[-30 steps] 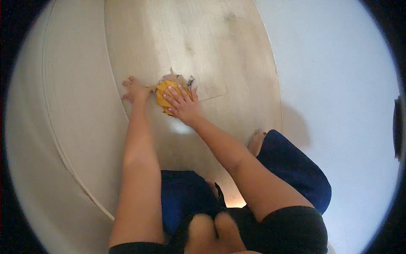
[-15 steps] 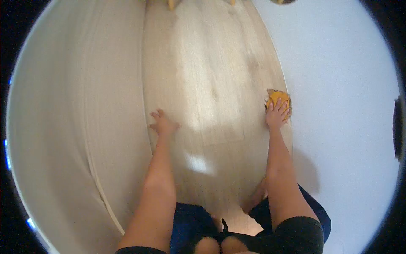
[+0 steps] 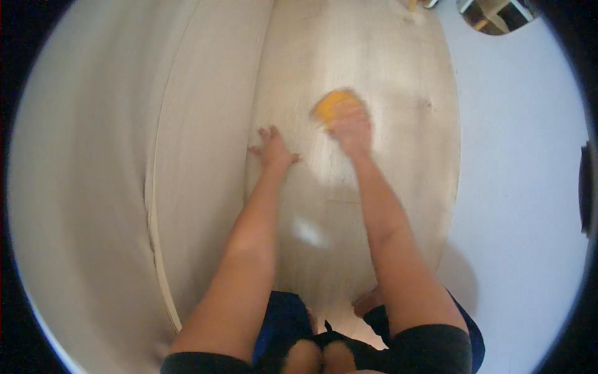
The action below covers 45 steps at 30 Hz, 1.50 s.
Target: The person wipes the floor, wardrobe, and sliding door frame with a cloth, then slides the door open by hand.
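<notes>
My right hand, its fingers too blurry from here to tell their grip, lies over the yellow cloth, which pokes out up-left near the frame's top middle; my left hand, spread wide and empty, is farther off.

A yellow cloth is blurred under the person's right hand; the fingers smear into it, and from here I cannot tell how they grip, while the cloth's underside is hidden. At the far right, a mirror-like panel is cut off along its far side, its contents too small to read. Beside it, only the end of a wooden post shows. A dark object at the right edge is cropped beyond naming. Nearer, dark trousers partly hide a bare foot.
</notes>
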Motion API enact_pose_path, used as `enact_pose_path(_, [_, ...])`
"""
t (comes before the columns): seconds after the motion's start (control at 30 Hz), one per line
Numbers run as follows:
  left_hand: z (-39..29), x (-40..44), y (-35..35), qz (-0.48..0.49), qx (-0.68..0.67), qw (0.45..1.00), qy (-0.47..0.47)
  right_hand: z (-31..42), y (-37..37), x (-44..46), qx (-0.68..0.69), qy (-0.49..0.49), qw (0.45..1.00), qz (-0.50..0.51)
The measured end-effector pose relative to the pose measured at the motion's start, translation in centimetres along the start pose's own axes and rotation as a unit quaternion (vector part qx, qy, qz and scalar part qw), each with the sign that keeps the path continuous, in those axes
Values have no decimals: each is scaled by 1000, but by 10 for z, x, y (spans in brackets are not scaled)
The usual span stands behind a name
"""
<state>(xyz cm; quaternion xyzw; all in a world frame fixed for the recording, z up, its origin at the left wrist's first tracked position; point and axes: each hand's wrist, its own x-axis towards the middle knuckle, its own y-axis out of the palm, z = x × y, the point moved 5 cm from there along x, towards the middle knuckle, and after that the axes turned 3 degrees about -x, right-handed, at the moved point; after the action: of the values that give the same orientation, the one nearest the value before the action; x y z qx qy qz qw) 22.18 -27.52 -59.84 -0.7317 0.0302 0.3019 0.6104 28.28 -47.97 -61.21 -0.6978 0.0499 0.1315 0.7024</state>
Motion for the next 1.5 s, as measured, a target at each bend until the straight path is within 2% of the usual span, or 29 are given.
enact_pose_path(0.07, [-1, -10, -8, 0, 10, 1000, 16, -39, 8, 8, 50, 123, 983, -129])
enact_pose_path(0.17, [18, -11, 8, -36, -38, 998, 31, -26, -1, 23, 81, 185, 975, -90])
enact_pose_path(0.2, [5, -18, 35, -42, -32, 998, 30, -40, 25, 39, 90, 184, 974, -93])
enact_pose_path(0.3, [21, -47, 39, -56, -69, 996, -8, 21, 26, 83, -18, -26, 988, -154])
enact_pose_path(0.33, [29, -55, 41, -57, -115, 991, 25, 55, 25, 79, -57, -106, 979, -162])
enact_pose_path(0.37, [33, -59, 43, -56, -167, 983, 59, 87, 27, 65, -37, -157, 974, -159])
enact_pose_path(0.47, [37, -50, 41, -17, -178, 982, 53, 143, 57, -20, -54, -332, 932, -137])
enact_pose_path(0.57, [35, -61, 36, 3, -124, 989, 75, 92, 48, -39, 27, -377, 920, -106])
enact_pose_path(0.6, [37, -58, 32, -1, -122, 990, 72, 73, 32, -9, 27, -319, 947, -31])
enact_pose_path(0.67, [26, -59, 22, -18, -27, 993, 117, 22, -7, 15, 11, -153, 983, -97])
enact_pose_path(0.7, [17, -53, 2, -18, -27, 993, 116, 16, -21, 24, 11, -108, 976, -187])
enact_pose_path(0.73, [13, -47, -16, -50, -104, 986, 117, 12, -18, 27, 12, -60, 960, -274])
enact_pose_path(0.77, [14, -45, -27, -77, -179, 974, 117, 21, -1, 22, 14, -56, 962, -268])
enact_pose_path(0.8, [13, -42, -33, -69, -176, 975, 117, 43, 16, 13, 108, -102, 958, -245])
enact_pose_path(0.87, [9, -44, -53, -93, -249, 950, 166, 101, 19, -28, 103, -129, 964, -210])
enact_pose_path(0.9, [9, -45, -59, -87, -248, 950, 167, 130, 11, -70, 4, -110, 974, -200])
enact_pose_path(0.93, [9, -45, -67, -74, -242, 956, 149, 150, 16, -106, 24, -166, 973, -158])
enact_pose_path(0.97, [12, -46, -68, -57, -233, 962, 133, 159, 23, -134, 46, -217, 969, -112])
enact_pose_path(1.0, [17, -45, -63, -47, -229, 962, 141, 153, 23, -144, 48, -204, 972, -107])
enact_pose_path(1.07, [29, -40, -41, -20, -175, 970, 168, 134, 16, -169, 140, -302, 934, -133])
enact_pose_path(1.1, [31, -40, -33, -15, -175, 968, 177, 108, 1, -161, 160, -253, 953, -53])
enact_pose_path(1.13, [36, -40, -21, 30, -63, 983, 170, 77, -13, -151, 183, -205, 961, 25])
enact_pose_path(1.17, [37, -46, -17, 69, 48, 984, 158, 34, -15, -144, 168, -181, 968, -42])
enact_pose_path(1.23, [33, -64, -28, 110, 88, 978, 152, -53, -27, -144, 103, -150, 971, -153])
enact_pose_path(1.27, [31, -72, -29, 153, 127, 970, 141, -95, -22, -152, 28, -45, 986, -160])
enact_pose_path(1.3, [31, -75, -29, 150, 129, 969, 145, -149, -2, -155, 8, 20, 987, -159])
enact_pose_path(1.37, [30, -91, -25, 102, 105, 980, 134, -198, 38, -172, -6, 90, 984, -153])
enact_pose_path(1.43, [33, -92, -11, 86, 104, 982, 129, -222, 32, -195, -181, 253, 921, -235])
enact_pose_path(1.5, [35, -92, -2, 79, 105, 982, 134, -182, 25, -177, 15, 230, 932, -280])
